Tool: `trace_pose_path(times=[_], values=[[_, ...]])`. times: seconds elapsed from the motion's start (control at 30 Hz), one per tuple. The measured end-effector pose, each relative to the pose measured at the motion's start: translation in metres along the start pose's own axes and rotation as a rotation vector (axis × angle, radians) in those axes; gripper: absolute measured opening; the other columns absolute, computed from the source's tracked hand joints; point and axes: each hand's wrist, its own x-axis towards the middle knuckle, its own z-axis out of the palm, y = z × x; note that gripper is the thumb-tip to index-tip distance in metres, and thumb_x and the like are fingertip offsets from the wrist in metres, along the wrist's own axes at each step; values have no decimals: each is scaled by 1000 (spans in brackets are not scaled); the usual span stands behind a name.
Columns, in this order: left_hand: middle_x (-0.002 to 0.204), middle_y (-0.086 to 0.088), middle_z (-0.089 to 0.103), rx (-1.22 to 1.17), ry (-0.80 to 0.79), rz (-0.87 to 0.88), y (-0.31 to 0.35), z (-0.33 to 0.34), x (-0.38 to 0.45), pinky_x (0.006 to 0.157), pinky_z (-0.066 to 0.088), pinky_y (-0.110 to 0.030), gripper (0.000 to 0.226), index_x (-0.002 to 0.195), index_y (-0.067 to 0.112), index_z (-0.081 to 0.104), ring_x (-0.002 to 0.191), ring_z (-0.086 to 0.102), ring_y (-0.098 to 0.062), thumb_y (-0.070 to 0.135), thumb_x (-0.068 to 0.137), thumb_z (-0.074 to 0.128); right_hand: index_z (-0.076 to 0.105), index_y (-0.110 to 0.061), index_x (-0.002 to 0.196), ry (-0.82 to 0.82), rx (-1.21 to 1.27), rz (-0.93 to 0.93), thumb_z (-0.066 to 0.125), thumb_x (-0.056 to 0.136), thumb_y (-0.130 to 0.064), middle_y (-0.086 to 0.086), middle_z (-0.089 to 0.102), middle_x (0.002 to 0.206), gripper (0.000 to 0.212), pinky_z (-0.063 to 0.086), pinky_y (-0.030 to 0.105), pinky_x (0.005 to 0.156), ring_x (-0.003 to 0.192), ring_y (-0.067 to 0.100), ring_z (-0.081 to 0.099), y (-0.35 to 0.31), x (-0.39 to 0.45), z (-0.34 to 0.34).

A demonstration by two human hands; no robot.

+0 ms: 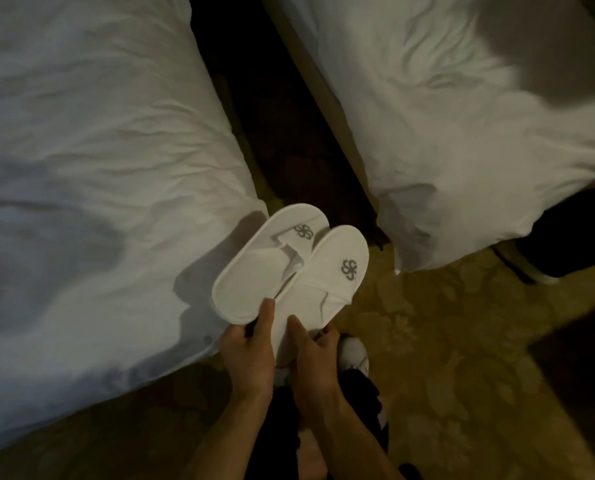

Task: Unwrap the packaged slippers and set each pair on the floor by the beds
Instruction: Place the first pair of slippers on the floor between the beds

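Two white slippers with grey logos are held in the air above the carpet between the beds. The left slipper (pixel 254 268) is pinched at its heel by my left hand (pixel 247 355), thumb on top. The right slipper (pixel 327 289) overlaps it slightly and is gripped at its heel end by my right hand (pixel 317 362). Both toes point away from me. No wrapping shows on them. The left bed (pixel 81 168) lies just left of the slippers, the right bed (pixel 462 133) further right.
A patterned yellowish carpet (pixel 445 358) covers the floor, with a dark gap (pixel 282 126) between the beds. My white shoe (pixel 355 355) and dark trousers sit below my hands. A dark bed base (pixel 566 233) shows under the right bed's corner.
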Motion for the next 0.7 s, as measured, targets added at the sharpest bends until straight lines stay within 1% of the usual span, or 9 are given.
trace_pose_path(times=[0.1, 0.17, 0.23, 0.3, 0.4, 0.47, 0.53, 0.6, 0.7], values=[[97, 16, 70, -19, 71, -50, -5, 24, 9, 95, 53, -43, 10, 92, 39, 66, 95, 66, -8, 37, 84, 71, 39, -19, 129, -41, -38, 21, 70, 88, -18, -5, 58, 116, 52, 55, 41, 90, 103, 15, 59, -8, 29, -6], [102, 8, 72, -35, 93, -67, -6, 37, 16, 95, 52, -41, 6, 91, 37, 67, 100, 67, -16, 37, 85, 70, 40, -21, 130, -81, -82, 37, 71, 87, -20, -2, 58, 121, 52, 55, 40, 91, 105, 16, 59, -17, 44, -8], [99, 11, 72, -34, 99, -45, -7, 48, 24, 89, 52, -32, 4, 89, 36, 69, 96, 67, -8, 39, 86, 69, 40, -24, 137, -138, -141, 34, 73, 85, -23, 0, 58, 128, 61, 54, 43, 94, 111, 19, 59, -25, 60, -10], [93, 16, 70, 9, 118, -16, -10, 56, 33, 78, 50, -17, 7, 91, 35, 70, 85, 65, 9, 40, 86, 69, 40, -27, 140, -179, -177, 60, 77, 81, -25, 2, 59, 129, 69, 55, 48, 94, 115, 24, 59, -37, 76, -14], [86, 19, 67, 127, 134, 41, -13, 61, 51, 65, 40, 1, 14, 95, 29, 72, 72, 59, 22, 39, 86, 70, 53, -26, 121, -224, -252, 23, 83, 74, -28, 2, 66, 116, 56, 59, 41, 85, 106, 25, 66, -63, 99, -28], [87, 18, 66, 225, 98, 102, -17, 60, 61, 69, 41, -5, 20, 100, 22, 74, 72, 61, 14, 36, 87, 69, 57, -18, 119, -207, -379, -89, 81, 77, -29, 7, 69, 114, 50, 58, 41, 84, 104, 29, 67, -82, 117, -41], [90, 14, 65, 323, 43, 149, -20, 58, 72, 72, 41, -12, 23, 102, 15, 74, 76, 58, 7, 32, 87, 70, 37, -10, 138, -129, -475, -111, 79, 79, -30, 15, 55, 133, 75, 54, 51, 94, 117, 33, 59, -99, 139, -53], [88, 11, 66, 417, -35, 170, -23, 57, 87, 71, 43, -15, 26, 100, 11, 75, 80, 62, -3, 32, 86, 70, 24, -15, 147, -72, -511, -159, 79, 78, -29, 15, 39, 148, 89, 48, 56, 100, 130, 35, 48, -111, 166, -64], [98, -4, 73, 518, -112, 186, -30, 61, 108, 79, 44, -25, 33, 107, 4, 74, 93, 64, -14, 30, 86, 72, 20, -20, 152, -83, -608, -245, 73, 83, -38, 11, 29, 155, 89, 45, 55, 104, 136, 34, 40, -117, 201, -74]])
